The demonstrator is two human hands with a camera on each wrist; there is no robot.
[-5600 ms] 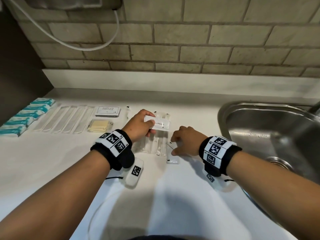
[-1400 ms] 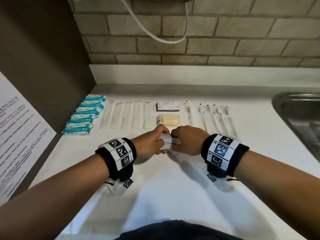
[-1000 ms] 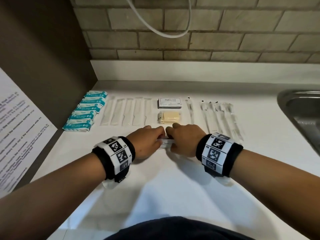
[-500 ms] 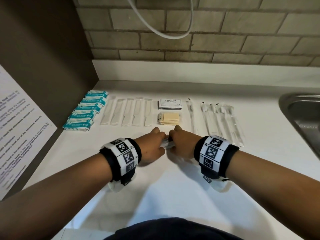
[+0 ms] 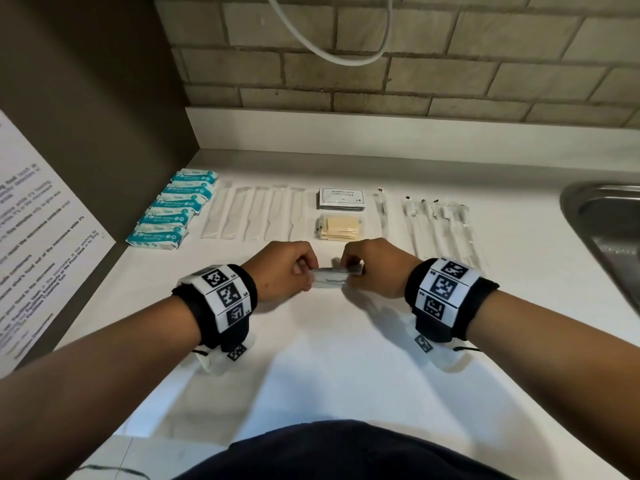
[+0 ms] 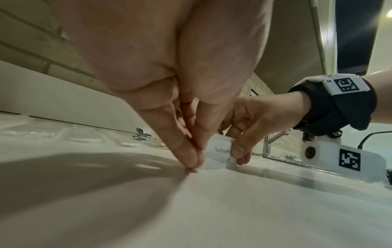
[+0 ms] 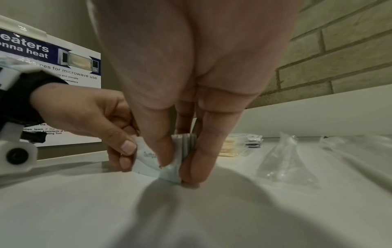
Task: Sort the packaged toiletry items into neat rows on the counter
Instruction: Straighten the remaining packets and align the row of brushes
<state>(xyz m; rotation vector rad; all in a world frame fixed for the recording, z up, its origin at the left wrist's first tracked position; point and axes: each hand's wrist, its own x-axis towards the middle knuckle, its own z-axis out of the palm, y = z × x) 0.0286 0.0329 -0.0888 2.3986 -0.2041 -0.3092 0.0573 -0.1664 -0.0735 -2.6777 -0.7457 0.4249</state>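
The left hand (image 5: 284, 270) and the right hand (image 5: 375, 266) both hold a small stack of white toothpaste sachets (image 5: 334, 277), one hand at each end, with thumb and fingers pinched on the stack from front and back. The stack stands on its long edge and touches the white table (image 5: 346, 358) near the centre of the head view. In the right wrist view the ribbed edges of several sachets (image 7: 186, 144) show side by side between the right fingers (image 7: 203, 154). In the left wrist view the left fingertips (image 6: 186, 156) reach down to the table surface at the stack's left end. Sorted items lie in a row at 12 o'clock from the hands. At 10 o'clock, five teal and white packets (image 5: 173, 211) lie in an overlapping column beside the dark side wall (image 5: 86, 116). Just right of them, five clear-wrapped white combs (image 5: 256, 216) lie parallel. Directly at 12 o'clock, a stack of shampoo sachets (image 5: 342, 199) lies behind a clear pack of pale yellow sheets (image 5: 341, 228). At 1 o'clock, several long items in clear wrappers (image 5: 440, 230) lie parallel; their contents cannot be identified. The rim of a steel sink (image 5: 595, 216) shows at 2 o'clock. A printed notice (image 5: 38, 237) hangs on the side wall at 9 o'clock.
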